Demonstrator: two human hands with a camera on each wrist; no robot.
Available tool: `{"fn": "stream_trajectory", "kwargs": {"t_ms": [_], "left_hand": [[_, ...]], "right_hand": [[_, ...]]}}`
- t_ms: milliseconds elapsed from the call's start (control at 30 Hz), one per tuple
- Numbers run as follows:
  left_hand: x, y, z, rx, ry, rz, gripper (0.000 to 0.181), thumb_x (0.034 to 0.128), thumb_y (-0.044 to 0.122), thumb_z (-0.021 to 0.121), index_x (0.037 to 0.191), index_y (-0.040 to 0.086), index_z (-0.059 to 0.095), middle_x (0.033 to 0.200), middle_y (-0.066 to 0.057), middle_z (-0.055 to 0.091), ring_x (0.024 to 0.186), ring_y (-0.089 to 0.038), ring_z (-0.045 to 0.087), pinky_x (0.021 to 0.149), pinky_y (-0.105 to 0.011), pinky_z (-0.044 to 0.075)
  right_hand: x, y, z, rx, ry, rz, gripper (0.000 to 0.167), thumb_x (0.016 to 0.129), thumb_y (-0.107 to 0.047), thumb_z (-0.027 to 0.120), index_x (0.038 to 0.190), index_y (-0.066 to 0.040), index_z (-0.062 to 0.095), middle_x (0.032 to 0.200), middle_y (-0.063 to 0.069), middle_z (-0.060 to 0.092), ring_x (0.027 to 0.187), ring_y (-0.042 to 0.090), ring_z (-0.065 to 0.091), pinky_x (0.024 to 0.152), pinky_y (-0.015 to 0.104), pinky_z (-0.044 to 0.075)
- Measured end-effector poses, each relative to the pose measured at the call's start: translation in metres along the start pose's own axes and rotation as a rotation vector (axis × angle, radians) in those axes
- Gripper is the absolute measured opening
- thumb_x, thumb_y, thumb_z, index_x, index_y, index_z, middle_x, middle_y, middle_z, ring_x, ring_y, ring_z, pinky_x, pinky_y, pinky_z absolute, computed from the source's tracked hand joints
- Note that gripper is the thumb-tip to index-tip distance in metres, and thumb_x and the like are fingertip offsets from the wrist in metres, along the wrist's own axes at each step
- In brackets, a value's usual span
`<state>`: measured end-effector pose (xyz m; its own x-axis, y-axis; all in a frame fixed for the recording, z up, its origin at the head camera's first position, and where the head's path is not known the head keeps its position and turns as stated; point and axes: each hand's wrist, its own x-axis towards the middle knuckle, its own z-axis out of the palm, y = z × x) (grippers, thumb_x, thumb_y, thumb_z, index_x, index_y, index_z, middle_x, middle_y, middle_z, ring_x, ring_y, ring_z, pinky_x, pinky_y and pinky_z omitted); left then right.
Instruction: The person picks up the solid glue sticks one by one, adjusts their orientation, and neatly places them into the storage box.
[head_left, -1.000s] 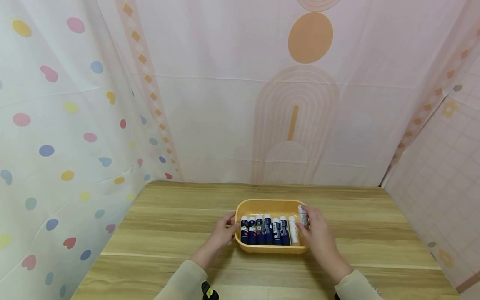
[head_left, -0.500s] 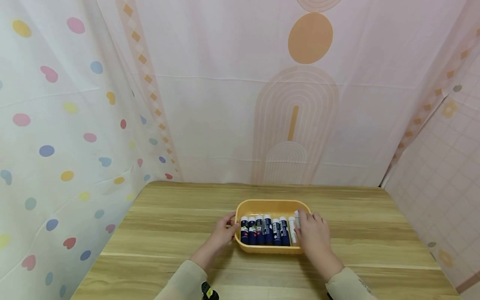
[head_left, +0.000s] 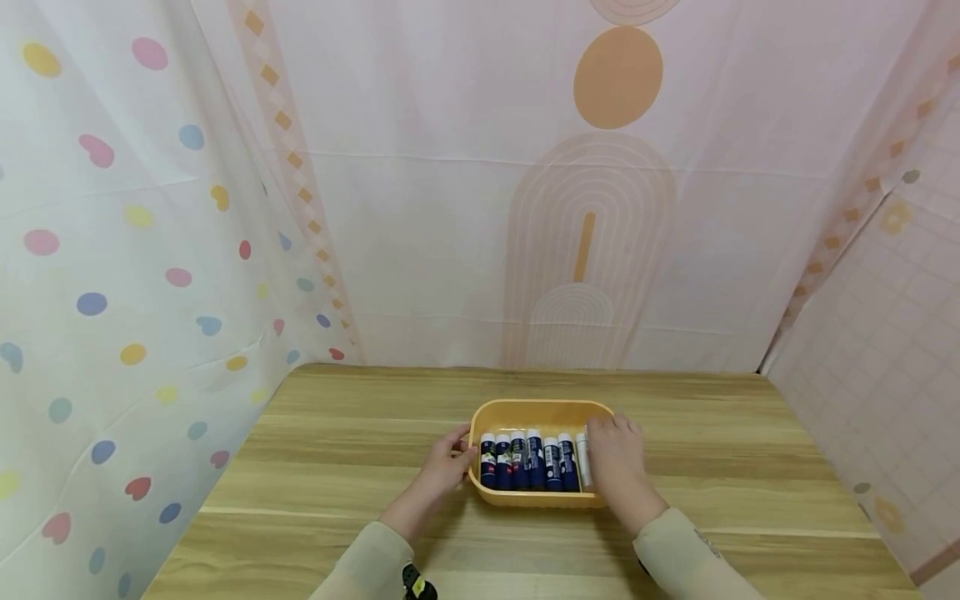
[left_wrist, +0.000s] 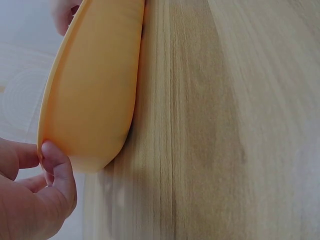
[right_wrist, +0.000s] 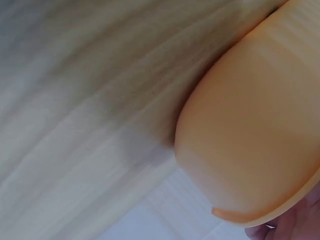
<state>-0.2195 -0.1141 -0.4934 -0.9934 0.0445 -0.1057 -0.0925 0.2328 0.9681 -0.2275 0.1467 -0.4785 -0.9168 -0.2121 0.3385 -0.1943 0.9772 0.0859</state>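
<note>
A yellow plastic tray sits on the table, with a row of blue glue sticks with white caps in it. At the right of the row lies a white glue stick, partly covered by my right hand. My left hand pinches the tray's left rim between thumb and fingers; the left wrist view shows the left thumb against its outer wall. My right hand reaches over the right end, fingers curled down inside around another white glue stick, which the hand hides. In the right wrist view, right-hand fingers show past the rim.
The wood-grain table extends on all sides of the tray. A patterned cloth hangs behind the table's back edge, and more cloth hangs at the left and right. A black-and-yellow object is by the left sleeve.
My right hand has moved left and down into the tray's right end with the white glue stick, which has gone from sight behind the hand. My left hand and the tray stay put.
</note>
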Motion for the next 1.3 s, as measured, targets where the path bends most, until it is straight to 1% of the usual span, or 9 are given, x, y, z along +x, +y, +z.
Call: {"fn": "stream_trajectory", "kwargs": {"t_ms": [67, 333, 533, 667, 767, 900, 1033, 1167, 1300], "left_hand": [[-0.001, 0.0, 0.0, 0.005, -0.001, 0.0, 0.044, 0.0945, 0.0, 0.05, 0.138, -0.004, 0.043, 0.094, -0.01, 0.045, 0.072, -0.016, 0.047, 0.053, -0.023, 0.045], [-0.003, 0.002, -0.001, 0.009, -0.001, -0.006, 0.044, 0.0945, 0.0, 0.051, 0.138, -0.003, 0.043, 0.095, -0.011, 0.046, 0.07, -0.016, 0.048, 0.053, -0.024, 0.046], [-0.004, 0.003, -0.001, 0.005, -0.001, -0.012, 0.044, 0.0949, 0.001, 0.051, 0.138, -0.002, 0.042, 0.095, -0.01, 0.045, 0.069, -0.016, 0.047, 0.052, -0.024, 0.045], [-0.003, 0.003, -0.002, 0.007, -0.002, -0.001, 0.044, 0.0946, 0.001, 0.051, 0.138, -0.004, 0.042, 0.095, -0.011, 0.046, 0.068, -0.015, 0.048, 0.051, -0.023, 0.045], [-0.002, 0.002, -0.001, 0.01, 0.002, 0.002, 0.044, 0.0944, 0.001, 0.051, 0.137, -0.003, 0.043, 0.094, -0.01, 0.046, 0.067, -0.015, 0.048, 0.051, -0.023, 0.045], [-0.001, 0.0, -0.001, 0.006, 0.01, 0.003, 0.042, 0.0948, 0.001, 0.05, 0.137, -0.002, 0.045, 0.092, -0.01, 0.047, 0.065, -0.014, 0.048, 0.051, -0.022, 0.046], [-0.001, -0.001, -0.002, 0.005, 0.016, 0.005, 0.042, 0.0973, 0.008, 0.048, 0.138, -0.003, 0.043, 0.096, -0.013, 0.049, 0.062, -0.013, 0.049, 0.052, -0.025, 0.047], [-0.001, 0.004, -0.011, 0.1, 0.011, 0.048, 0.044, 0.0992, 0.014, 0.046, 0.139, -0.004, 0.04, 0.101, -0.016, 0.051, 0.07, -0.015, 0.053, 0.058, -0.031, 0.052], [0.001, 0.016, -0.027, 0.328, 0.02, 0.172, 0.044, 0.098, 0.014, 0.049, 0.137, -0.006, 0.043, 0.102, -0.016, 0.057, 0.083, -0.021, 0.057, 0.069, -0.034, 0.053]], "right_hand": [[0.003, -0.001, 0.0, -0.021, -0.023, -0.002, 0.003, 0.081, -0.003, 0.059, 0.082, -0.006, 0.059, 0.078, 0.008, 0.058, 0.08, 0.026, 0.048, 0.068, 0.036, 0.037], [0.006, 0.001, -0.001, -0.093, -0.174, -0.012, 0.017, 0.086, -0.009, 0.059, 0.098, 0.002, 0.064, 0.103, 0.014, 0.055, 0.096, 0.027, 0.046, 0.075, 0.036, 0.037], [0.003, 0.005, 0.003, -0.082, -0.147, -0.066, 0.014, 0.087, -0.005, 0.053, 0.087, 0.001, 0.066, 0.1, 0.013, 0.051, 0.094, 0.028, 0.042, 0.075, 0.037, 0.034], [0.002, 0.006, 0.002, -0.046, -0.144, -0.074, 0.014, 0.087, -0.004, 0.052, 0.087, 0.0, 0.065, 0.098, 0.012, 0.05, 0.092, 0.028, 0.042, 0.075, 0.037, 0.034], [0.001, 0.009, 0.001, -0.018, -0.162, -0.073, 0.011, 0.084, -0.001, 0.057, 0.091, -0.002, 0.066, 0.103, 0.013, 0.051, 0.098, 0.029, 0.043, 0.076, 0.038, 0.034], [0.001, 0.013, -0.002, 0.042, -0.158, -0.057, 0.025, 0.082, 0.0, 0.06, 0.106, -0.003, 0.066, 0.112, 0.015, 0.053, 0.106, 0.031, 0.045, 0.081, 0.04, 0.036], [0.001, 0.02, -0.009, 0.15, -0.07, -0.038, 0.03, 0.084, -0.008, 0.063, 0.114, -0.007, 0.065, 0.102, 0.011, 0.055, 0.096, 0.028, 0.047, 0.078, 0.04, 0.035], [0.001, 0.031, -0.014, 0.267, -0.002, -0.029, 0.035, 0.085, -0.017, 0.068, 0.119, -0.009, 0.064, 0.101, 0.01, 0.058, 0.095, 0.028, 0.051, 0.08, 0.043, 0.038], [0.003, 0.049, -0.022, 0.355, 0.01, -0.065, 0.039, 0.088, -0.02, 0.065, 0.124, -0.005, 0.059, 0.113, 0.017, 0.06, 0.105, 0.036, 0.055, 0.089, 0.053, 0.043]]}}
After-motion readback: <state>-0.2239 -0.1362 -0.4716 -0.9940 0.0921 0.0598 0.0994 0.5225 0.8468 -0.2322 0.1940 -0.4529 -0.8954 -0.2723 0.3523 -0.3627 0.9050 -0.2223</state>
